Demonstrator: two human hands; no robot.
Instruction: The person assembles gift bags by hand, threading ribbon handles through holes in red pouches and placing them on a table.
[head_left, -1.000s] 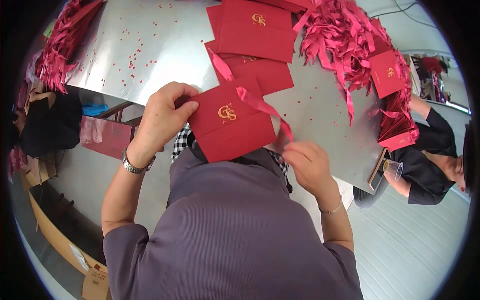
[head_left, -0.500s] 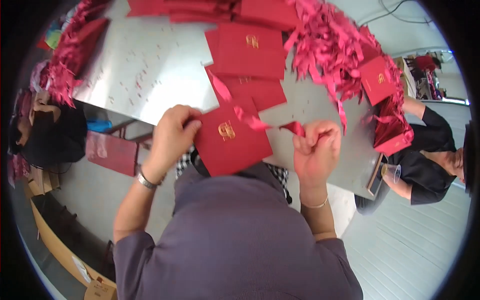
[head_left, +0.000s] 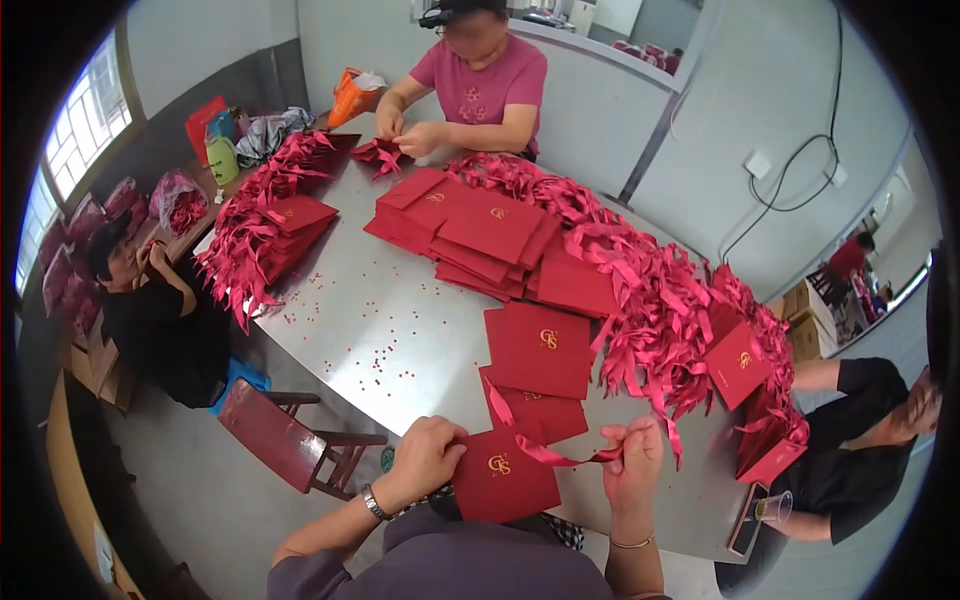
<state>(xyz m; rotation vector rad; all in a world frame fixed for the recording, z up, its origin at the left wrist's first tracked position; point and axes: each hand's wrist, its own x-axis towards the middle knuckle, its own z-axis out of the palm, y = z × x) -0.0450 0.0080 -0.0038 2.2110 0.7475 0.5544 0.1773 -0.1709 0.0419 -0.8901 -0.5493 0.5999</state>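
My left hand (head_left: 425, 460) grips the left edge of a red folded card (head_left: 503, 476) with a gold emblem, held at the near edge of the steel table (head_left: 380, 330). My right hand (head_left: 632, 462) pinches the end of a red ribbon (head_left: 540, 447) that runs from the card's top across to the right. Two more red cards (head_left: 540, 350) lie flat on the table just beyond the held one.
A stack of red cards (head_left: 480, 235) and a long heap of red ribbons (head_left: 650, 290) cover the table's far and right side. Another ribboned pile (head_left: 265, 230) lies left. Three other people sit around the table. A red stool (head_left: 285, 440) stands at lower left.
The view has lifted from my lap to the whole table. My right hand has pulled the ribbon out to the right, while my left hand keeps its hold on the card.
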